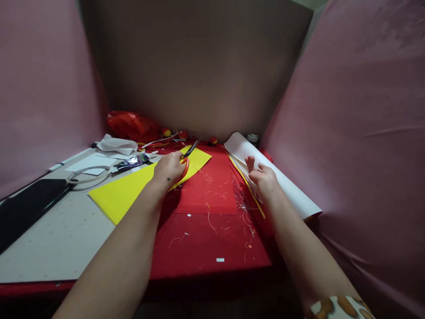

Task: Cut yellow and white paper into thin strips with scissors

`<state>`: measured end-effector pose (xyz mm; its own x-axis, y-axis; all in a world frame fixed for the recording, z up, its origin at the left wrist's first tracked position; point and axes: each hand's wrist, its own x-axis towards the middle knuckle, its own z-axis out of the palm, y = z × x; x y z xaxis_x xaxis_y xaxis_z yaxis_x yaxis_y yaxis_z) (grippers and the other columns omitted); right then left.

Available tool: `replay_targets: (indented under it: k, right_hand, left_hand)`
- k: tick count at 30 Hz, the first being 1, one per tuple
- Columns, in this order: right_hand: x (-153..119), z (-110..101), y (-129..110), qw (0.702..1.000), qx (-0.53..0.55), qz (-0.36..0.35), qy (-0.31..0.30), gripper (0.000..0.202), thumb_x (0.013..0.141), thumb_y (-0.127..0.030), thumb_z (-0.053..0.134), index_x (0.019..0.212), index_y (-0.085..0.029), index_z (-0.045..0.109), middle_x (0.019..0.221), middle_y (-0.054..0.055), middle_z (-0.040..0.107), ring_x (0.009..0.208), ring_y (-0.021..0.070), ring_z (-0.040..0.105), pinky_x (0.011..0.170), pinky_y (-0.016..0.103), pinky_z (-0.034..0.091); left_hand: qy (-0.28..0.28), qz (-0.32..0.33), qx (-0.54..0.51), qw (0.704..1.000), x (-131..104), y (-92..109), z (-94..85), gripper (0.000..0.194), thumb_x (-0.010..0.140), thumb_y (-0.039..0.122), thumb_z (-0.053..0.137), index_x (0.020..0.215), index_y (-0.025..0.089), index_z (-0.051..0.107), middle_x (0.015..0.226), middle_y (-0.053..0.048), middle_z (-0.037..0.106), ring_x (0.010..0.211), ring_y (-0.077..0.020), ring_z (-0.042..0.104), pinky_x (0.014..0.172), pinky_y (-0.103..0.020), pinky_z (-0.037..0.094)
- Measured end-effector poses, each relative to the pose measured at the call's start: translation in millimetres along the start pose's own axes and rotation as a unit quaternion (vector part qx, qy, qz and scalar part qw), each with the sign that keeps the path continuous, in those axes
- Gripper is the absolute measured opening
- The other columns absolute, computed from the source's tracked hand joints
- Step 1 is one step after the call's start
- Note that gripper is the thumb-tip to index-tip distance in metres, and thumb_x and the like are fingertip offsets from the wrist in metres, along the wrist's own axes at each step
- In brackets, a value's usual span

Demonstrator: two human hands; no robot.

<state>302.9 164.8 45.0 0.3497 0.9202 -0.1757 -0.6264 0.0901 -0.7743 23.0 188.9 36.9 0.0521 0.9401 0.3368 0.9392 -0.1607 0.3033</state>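
Observation:
My left hand (168, 168) is closed around the orange handles of a pair of scissors (191, 149), whose dark blades point away from me. Beneath that hand lies a yellow corrugated sheet (128, 191), overlapping a red corrugated sheet (210, 195) to its right. My right hand (264, 178) is held palm up with its fingers apart and nothing in them. It is close to a curled white sheet (283, 179) and a thin yellow strip (254, 197). Loose pale threads lie on and beside the red sheet.
A red cloth (202, 243) covers the table. On the left are a grey board (66, 239), a black flat object (29, 208), a pale ring (88, 177) and a dark shiny packet (131, 163). At the back sits a red plastic bag (133, 126). Pink fabric (372, 110) hangs either side.

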Motion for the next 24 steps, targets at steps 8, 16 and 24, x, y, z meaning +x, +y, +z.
replay_targets:
  k: [8, 16, 24]
  right_hand:
    - [-61.0, -33.0, 2.6, 0.865, -0.431, -0.256, 0.014, 0.013, 0.070, -0.016, 0.054, 0.081, -0.011, 0.059, 0.074, 0.007, 0.064, 0.059, 0.0166, 0.062, 0.056, 0.029, 0.051]
    - [-83.5, -52.2, 28.3, 0.473, -0.852, -0.208, 0.083, 0.021, 0.081, -0.022, 0.045, 0.092, -0.010, 0.058, 0.085, 0.016, 0.064, 0.077, 0.0255, 0.064, 0.067, 0.033, 0.046]
    - [-76.0, -47.7, 30.8, 0.400, -0.890, -0.216, 0.043, 0.023, 0.081, -0.003, 0.036, 0.096, -0.011, 0.052, 0.084, 0.015, 0.061, 0.075, 0.0252, 0.064, 0.059, 0.030, 0.046]
  left_hand:
    - [-0.014, 0.014, 0.018, 1.000, 1.8, -1.2, 2.5, 0.031, 0.072, 0.036, 0.047, 0.092, 0.018, 0.063, 0.091, -0.014, 0.066, 0.085, -0.0297, 0.060, 0.061, -0.033, 0.040]
    - [-0.055, 0.018, 0.047, 0.997, 4.4, -1.1, 7.8, 0.034, 0.072, 0.041, 0.049, 0.094, 0.020, 0.062, 0.092, -0.015, 0.065, 0.086, -0.0306, 0.060, 0.063, -0.034, 0.042]
    - [-0.058, 0.021, 0.068, 0.996, 4.1, -2.2, 8.6, 0.035, 0.073, 0.042, 0.047, 0.094, 0.019, 0.062, 0.092, -0.016, 0.065, 0.085, -0.0323, 0.059, 0.062, -0.035, 0.041]
